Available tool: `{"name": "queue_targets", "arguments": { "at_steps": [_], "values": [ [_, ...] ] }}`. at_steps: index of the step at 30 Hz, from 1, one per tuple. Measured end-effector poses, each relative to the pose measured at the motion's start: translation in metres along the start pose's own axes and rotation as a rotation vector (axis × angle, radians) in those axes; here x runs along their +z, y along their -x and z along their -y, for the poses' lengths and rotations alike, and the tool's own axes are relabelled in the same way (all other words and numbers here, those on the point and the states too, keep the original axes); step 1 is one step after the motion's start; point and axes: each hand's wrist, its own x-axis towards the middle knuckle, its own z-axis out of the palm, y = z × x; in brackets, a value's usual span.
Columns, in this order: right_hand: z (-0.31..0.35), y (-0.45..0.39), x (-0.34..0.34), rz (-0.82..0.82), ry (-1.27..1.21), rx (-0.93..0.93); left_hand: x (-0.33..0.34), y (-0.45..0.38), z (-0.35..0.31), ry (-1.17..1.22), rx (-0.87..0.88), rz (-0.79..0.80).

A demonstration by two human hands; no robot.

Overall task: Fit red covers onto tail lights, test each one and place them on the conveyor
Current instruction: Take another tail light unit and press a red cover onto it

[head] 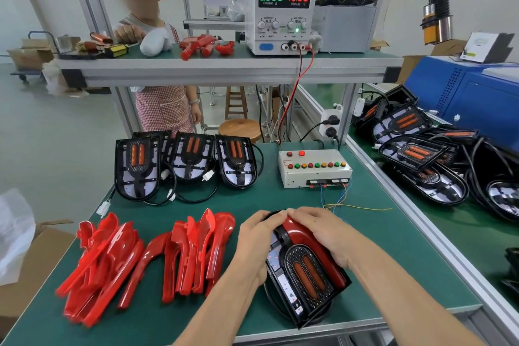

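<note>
A black, U-shaped tail light (304, 275) was held tilted on the green mat (252, 199) at the bench's near edge. A glossy red cover (310, 236) was pressed along its right side. The left hand (257, 236) and right hand (323, 230) were curled over its rounded top, fingertips meeting. Smooth red plastic covers (146, 258) were piled to the left; three bare lights (185, 163) were stood behind, beside a white button box (314, 167)

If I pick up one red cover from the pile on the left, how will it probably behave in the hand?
A red cover looks like thin moulded plastic, so it is probably light and stiff. Its glossy surface may be slightly slippery. The covers lie interlocked in loose piles, so lifting one may drag or shift its neighbours. The thin edges might crack if squeezed hard.
</note>
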Motion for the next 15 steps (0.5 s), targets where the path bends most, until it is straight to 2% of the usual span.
{"name": "queue_targets", "arguments": {
  "at_steps": [9,15],
  "values": [
    [-0.003,-0.0013,0.0047,-0.058,0.015,-0.053,0.0001,-0.0041,0.0006,0.019,-0.009,0.003],
    [-0.0077,-0.0003,0.0045,-0.092,0.161,-0.156,-0.0006,-0.0058,0.0017,-0.053,0.05,0.018]
  ]
}}
